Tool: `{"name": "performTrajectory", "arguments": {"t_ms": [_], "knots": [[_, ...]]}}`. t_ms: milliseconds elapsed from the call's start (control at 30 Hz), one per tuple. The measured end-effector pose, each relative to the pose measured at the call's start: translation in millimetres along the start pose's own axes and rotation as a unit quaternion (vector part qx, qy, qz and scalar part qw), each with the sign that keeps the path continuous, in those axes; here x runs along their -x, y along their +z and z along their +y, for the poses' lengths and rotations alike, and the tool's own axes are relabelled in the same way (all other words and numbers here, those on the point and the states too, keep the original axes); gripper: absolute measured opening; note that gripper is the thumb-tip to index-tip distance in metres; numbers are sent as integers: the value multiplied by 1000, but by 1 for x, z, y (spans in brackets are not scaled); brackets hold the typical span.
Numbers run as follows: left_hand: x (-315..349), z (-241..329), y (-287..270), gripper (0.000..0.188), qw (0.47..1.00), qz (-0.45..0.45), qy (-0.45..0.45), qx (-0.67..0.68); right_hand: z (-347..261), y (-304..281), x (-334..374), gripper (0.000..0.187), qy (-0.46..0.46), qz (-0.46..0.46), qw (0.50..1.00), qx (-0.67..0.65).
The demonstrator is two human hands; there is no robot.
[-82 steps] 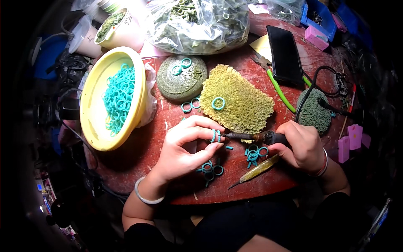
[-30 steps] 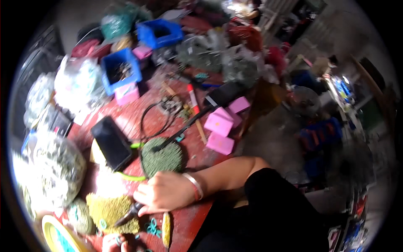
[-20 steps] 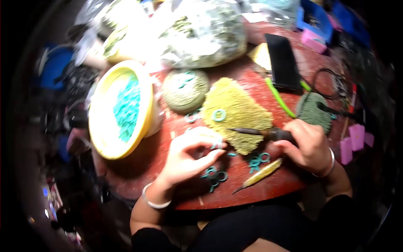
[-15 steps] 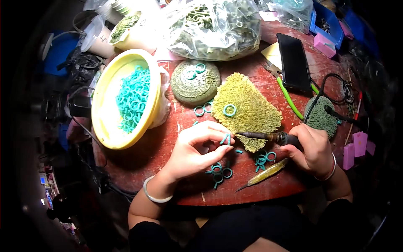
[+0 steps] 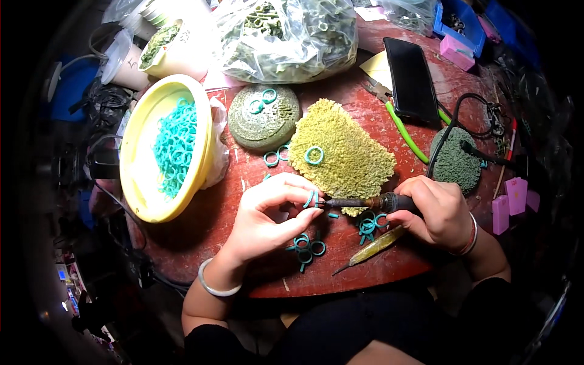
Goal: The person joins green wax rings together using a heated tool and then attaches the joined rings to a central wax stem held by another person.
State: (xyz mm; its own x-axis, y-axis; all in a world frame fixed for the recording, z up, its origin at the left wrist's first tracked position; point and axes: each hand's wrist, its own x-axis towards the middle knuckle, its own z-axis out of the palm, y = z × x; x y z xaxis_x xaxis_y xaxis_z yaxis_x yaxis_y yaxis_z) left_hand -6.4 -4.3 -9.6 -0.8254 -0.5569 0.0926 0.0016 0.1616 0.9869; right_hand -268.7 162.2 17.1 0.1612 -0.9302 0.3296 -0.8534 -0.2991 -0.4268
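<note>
My left hand (image 5: 264, 213) is closed, pinching a small teal ring (image 5: 309, 199) between thumb and fingertips. My right hand (image 5: 433, 213) grips a soldering iron (image 5: 389, 202) by its dark handle. Its thin tip meets the ring, or lies right at it. Behind the iron lies a rough yellow pad (image 5: 340, 140) bearing one teal ring (image 5: 314, 156). Below my fingers is a small pile of teal rings (image 5: 302, 244), and another cluster (image 5: 368, 226) lies under the iron. A yellow-handled pointed tool (image 5: 377, 248) rests on the table near my right hand.
A yellow bowl (image 5: 129, 182) of teal rings stands left. Behind are a round greenish block (image 5: 258, 131) and a clear bag (image 5: 292, 61) of green pieces. A phone (image 5: 410, 79), green-handled pliers (image 5: 404, 131), a cord and a green pad (image 5: 456, 167) sit right on the red table (image 5: 225, 255).
The soldering iron has moved left relative to my left hand, bringing its tip to the held ring. The whole view has shifted slightly; the left hand keeps its pinch.
</note>
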Motion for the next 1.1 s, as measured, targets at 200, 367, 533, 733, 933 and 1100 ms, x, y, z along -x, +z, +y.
{"name": "performTrajectory", "arguments": {"t_ms": [200, 367, 533, 733, 933, 1100], "knots": [[2, 0, 0, 18, 1000, 0, -18, 3, 0, 1, 0, 35, -4, 1, 1000, -2], [1, -5, -1, 19, 999, -4, 30, -23, -1, 1, 0, 35, -4, -3, 1000, 2], [2, 0, -1, 19, 1000, -7, -9, -19, -1, 1, -2, 36, -5, -2, 1000, 7], [1, 0, 0, 18, 1000, -7, 10, -11, 2, 1, 0, 36, 10, 23, 999, -33], [0, -1, 0, 18, 1000, 0, 17, -17, -1, 1, 0, 35, 18, 0, 1000, -21], [0, -3, 0, 18, 1000, 1, 16, -19, -1, 1, 0, 36, 7, -2, 1000, -6]]}}
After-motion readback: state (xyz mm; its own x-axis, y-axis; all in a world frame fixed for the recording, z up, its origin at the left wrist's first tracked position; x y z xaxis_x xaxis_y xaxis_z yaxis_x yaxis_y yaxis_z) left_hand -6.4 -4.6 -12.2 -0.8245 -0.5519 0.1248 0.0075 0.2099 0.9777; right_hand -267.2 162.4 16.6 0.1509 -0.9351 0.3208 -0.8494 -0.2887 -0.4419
